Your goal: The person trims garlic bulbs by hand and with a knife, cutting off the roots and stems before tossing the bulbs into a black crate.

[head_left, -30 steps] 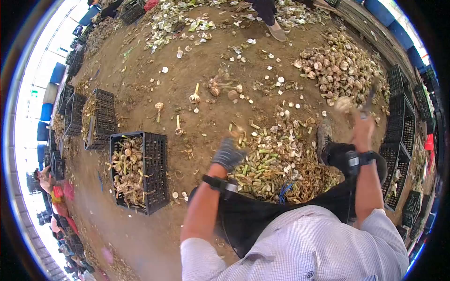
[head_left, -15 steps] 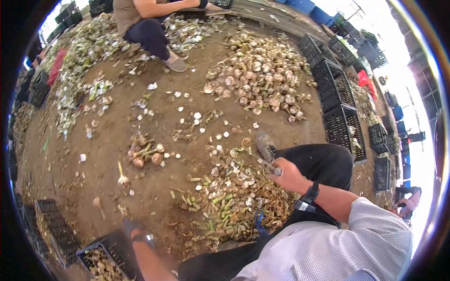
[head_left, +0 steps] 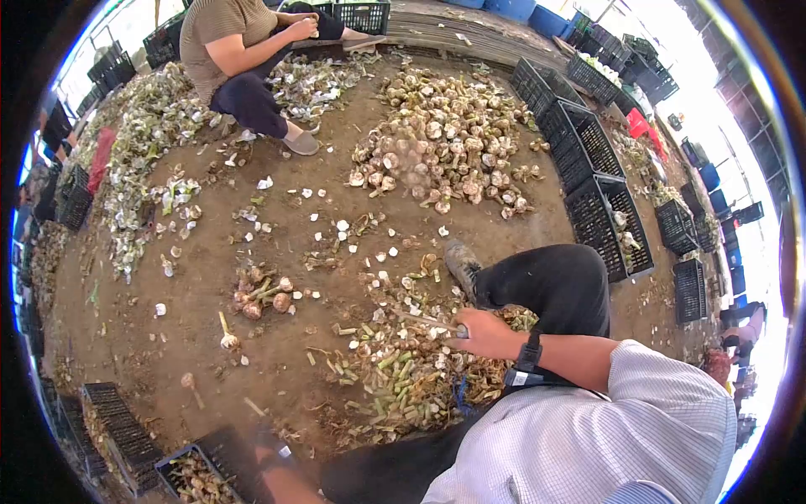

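My right hand is closed round the handle of a knife, its thin blade pointing left over a heap of cut garlic stalks and peelings. At the lower left my left hand, blurred and in a dark glove, is low by a black crate. A pale garlic stalk sticks out from it; any bulb is hidden. Beyond that hand, single garlic bulbs with stalks lie on the dirt. A small cluster of garlic bulbs lies farther forward.
A large garlic pile lies ahead, flanked on the right by black crates. Another person sits at the upper left beside heaped peelings. Near my left hand stand a crate of stalks and a second crate.
My left hand has drawn back toward my body, the stalk moving with it. My right hand and knife have shifted slightly left and down. The whole view has tilted a little.
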A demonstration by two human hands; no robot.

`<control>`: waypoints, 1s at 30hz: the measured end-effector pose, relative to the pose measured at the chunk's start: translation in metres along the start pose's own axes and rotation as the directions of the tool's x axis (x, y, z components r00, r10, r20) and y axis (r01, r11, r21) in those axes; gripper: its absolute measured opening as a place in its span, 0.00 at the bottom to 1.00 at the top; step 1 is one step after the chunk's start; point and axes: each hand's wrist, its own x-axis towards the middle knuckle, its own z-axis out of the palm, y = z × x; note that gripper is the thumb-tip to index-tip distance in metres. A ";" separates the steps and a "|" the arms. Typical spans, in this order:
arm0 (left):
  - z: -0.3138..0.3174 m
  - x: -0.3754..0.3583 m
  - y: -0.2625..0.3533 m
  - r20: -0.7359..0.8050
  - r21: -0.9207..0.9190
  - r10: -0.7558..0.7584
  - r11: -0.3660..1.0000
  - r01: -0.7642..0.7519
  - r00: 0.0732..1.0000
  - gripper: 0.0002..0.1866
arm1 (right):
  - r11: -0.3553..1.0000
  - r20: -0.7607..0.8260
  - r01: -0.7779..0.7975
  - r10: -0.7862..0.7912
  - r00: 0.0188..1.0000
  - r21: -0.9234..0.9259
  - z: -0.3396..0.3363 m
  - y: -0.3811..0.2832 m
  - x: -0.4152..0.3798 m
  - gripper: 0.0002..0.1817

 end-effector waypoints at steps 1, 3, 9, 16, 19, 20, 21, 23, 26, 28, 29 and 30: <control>0.004 -0.025 0.011 0.059 -0.186 -0.002 0.982 0.013 0.998 0.32 | 1.000 0.017 -0.009 0.009 1.000 0.015 -0.001 -0.004 -0.001 0.24; 0.004 -0.061 0.026 0.173 -0.092 0.266 0.963 -0.254 0.948 0.30 | 0.999 0.075 -0.013 0.010 0.997 0.046 -0.001 -0.012 -0.003 0.25; 0.029 -0.193 0.074 0.363 0.474 0.678 0.456 -0.753 0.639 0.11 | 0.975 0.079 0.148 -0.162 0.984 0.164 -0.010 -0.058 -0.008 0.20; 0.151 -0.309 0.069 0.585 -0.465 0.234 0.881 0.084 0.776 0.17 | 0.868 0.003 0.396 -0.416 0.909 0.301 -0.011 -0.080 -0.024 0.11; 0.168 -0.286 0.016 0.614 -0.304 0.293 0.945 -0.123 0.733 0.14 | 0.832 -0.006 0.488 -0.504 0.864 0.263 -0.015 -0.083 -0.034 0.10; 0.172 -0.286 0.010 0.646 -0.285 0.314 0.945 -0.162 0.696 0.14 | 0.823 -0.006 0.503 -0.520 0.854 0.264 -0.018 -0.087 -0.039 0.10; 0.176 -0.286 0.003 0.676 -0.269 0.334 0.942 -0.202 0.657 0.14 | 0.816 -0.003 0.511 -0.530 0.848 0.270 -0.021 -0.089 -0.044 0.10; 0.181 -0.313 0.022 0.742 -0.343 0.341 0.933 -0.111 0.577 0.14 | 0.799 0.007 0.530 -0.555 0.832 0.282 -0.024 -0.094 -0.052 0.10; 0.171 -0.320 0.019 0.688 -0.402 0.538 0.841 -0.362 0.486 0.15 | 0.913 0.269 0.402 -0.370 0.889 -0.072 -0.009 -0.075 -0.043 0.12; 0.170 -0.308 0.008 0.623 -0.325 0.557 0.823 -0.465 0.550 0.17 | 0.861 0.412 0.382 -0.231 0.881 -0.335 0.017 -0.024 -0.019 0.16; 0.170 -0.308 0.011 0.589 -0.278 0.564 0.814 -0.510 0.579 0.19 | 0.906 0.326 0.320 -0.224 0.918 -0.277 0.011 -0.019 -0.020 0.16; 0.174 -0.307 0.013 0.551 -0.322 0.479 0.878 -0.355 0.684 0.19 | 0.936 0.249 0.277 -0.222 0.943 -0.218 0.006 -0.016 -0.017 0.17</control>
